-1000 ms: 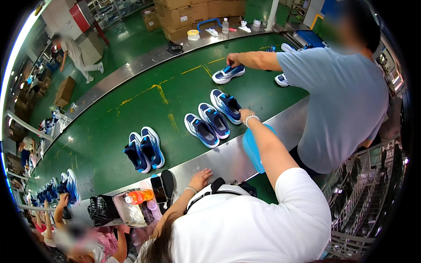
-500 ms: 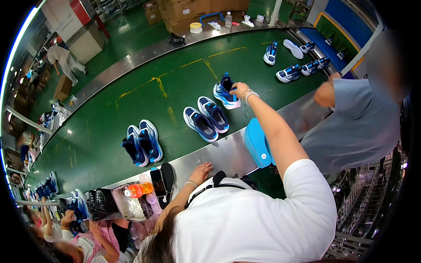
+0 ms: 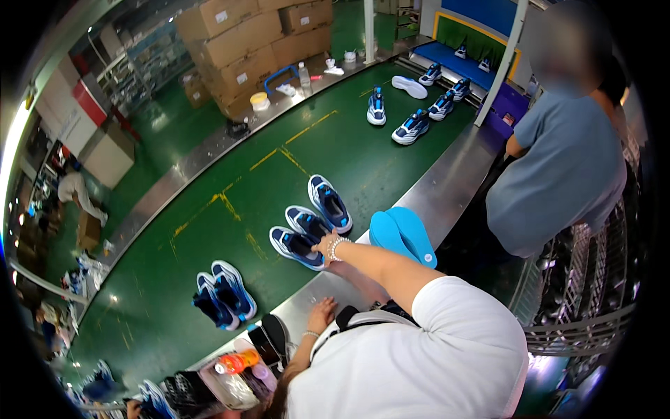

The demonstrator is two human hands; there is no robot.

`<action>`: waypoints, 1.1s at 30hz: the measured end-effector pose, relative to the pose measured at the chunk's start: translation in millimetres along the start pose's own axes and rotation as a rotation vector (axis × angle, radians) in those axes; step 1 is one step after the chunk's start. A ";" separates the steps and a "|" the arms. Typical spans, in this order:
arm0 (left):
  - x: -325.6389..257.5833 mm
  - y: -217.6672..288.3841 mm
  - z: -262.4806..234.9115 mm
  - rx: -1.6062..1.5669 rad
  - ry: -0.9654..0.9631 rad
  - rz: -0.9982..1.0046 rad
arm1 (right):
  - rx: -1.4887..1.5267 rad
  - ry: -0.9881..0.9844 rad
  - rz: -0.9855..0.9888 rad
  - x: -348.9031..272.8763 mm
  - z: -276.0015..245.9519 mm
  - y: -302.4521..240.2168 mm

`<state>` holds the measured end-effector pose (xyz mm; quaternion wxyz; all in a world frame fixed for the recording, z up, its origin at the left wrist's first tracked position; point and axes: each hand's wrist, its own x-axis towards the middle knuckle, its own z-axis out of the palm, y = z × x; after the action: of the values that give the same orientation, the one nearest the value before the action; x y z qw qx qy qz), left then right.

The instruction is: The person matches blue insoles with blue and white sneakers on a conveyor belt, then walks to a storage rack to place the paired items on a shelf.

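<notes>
My right hand, with a beaded bracelet at the wrist, reaches over the green belt to the heel end of a navy and white sneaker. Its fingers are closed at the collar; the fingertips are partly hidden. Close beside it stand a second sneaker and a third one, all with toes pointing away from me. My left hand lies on the metal edge, fingers stretched out and holding nothing. Farther left on the belt is another pair of sneakers.
Light blue insoles lie on the metal ledge beside my right arm. An orange bottle rests in a box at lower left. More sneakers stand at the far end. A co-worker in a grey-blue shirt is on the right.
My right hand has let go of the third sneaker, now next to the pair, and moved left to the pair's heel end. The view has turned; my left hand still rests on the ledge.
</notes>
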<state>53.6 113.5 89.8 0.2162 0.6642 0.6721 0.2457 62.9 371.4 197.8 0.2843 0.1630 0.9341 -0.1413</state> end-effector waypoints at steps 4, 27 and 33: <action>10.3 12.7 -13.5 0.020 -0.045 0.023 | 0.218 0.237 -0.112 -2.7 -26.1 6.4; 9.8 15.2 -2.7 -0.002 -0.028 -0.044 | 0.749 0.497 0.965 -185.0 47.7 220.1; 13.8 19.1 -3.7 -0.017 0.067 0.016 | 0.783 0.544 0.865 -185.5 50.8 226.8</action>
<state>66.0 127.1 105.0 0.1969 0.6592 0.6715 0.2752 320.5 517.3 225.5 -0.0119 0.6466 0.7020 -0.2982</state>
